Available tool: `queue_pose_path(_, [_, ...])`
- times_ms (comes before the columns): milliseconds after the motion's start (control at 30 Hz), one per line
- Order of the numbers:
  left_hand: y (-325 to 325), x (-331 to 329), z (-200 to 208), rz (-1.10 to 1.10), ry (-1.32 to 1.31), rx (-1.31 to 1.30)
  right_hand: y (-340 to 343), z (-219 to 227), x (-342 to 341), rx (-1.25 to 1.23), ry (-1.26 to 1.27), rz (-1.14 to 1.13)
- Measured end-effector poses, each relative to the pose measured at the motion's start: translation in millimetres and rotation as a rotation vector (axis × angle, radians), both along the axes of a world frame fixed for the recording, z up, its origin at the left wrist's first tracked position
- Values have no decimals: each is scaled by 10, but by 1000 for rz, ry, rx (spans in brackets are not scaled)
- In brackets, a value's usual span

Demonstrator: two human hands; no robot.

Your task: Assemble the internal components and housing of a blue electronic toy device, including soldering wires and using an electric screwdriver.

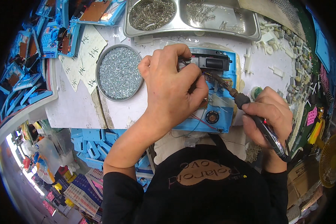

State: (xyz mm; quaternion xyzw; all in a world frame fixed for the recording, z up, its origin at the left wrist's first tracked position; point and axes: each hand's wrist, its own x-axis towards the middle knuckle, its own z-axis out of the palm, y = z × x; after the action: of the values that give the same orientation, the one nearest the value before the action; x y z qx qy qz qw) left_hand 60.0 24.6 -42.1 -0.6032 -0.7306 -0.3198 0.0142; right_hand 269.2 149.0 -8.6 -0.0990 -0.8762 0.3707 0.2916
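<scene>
A blue plastic casing (223, 117) lies open on the white table in front of me, with a small round speaker (212, 117), thin red wires and a black-and-grey module (214, 63) inside it. My left hand (171, 80) bends over the casing's left part, its fingers closed together near the module; what they pinch is hidden beneath them. In my right hand (270, 117) is a soldering iron (263, 130) with a black handle and a small red light. Its dark metal barrel slants up and left, and the tip reaches into the casing close to my left fingertips.
A round tin (120, 72) of small silver screws stands left of the casing. Behind it is a metal tray (227, 31) of springs. Stacked blue casings (50, 41) fill the far left; more blue parts (91, 147) lie below the table edge. White plastic pieces (268, 39) scatter to the right.
</scene>
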Motion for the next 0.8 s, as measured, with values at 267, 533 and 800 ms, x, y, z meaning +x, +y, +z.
queue_pose_path(267, [9,-5,-36,-2,5,8,1,-23,-23,1,10,2])
queue_pose_path(533, [8,-7,-35,2,8,8,12,-20,-28,-6,22,16])
queue_pose_path(800, [12,0,-46,4,3,-1,5,-33,-29,2,26,-1])
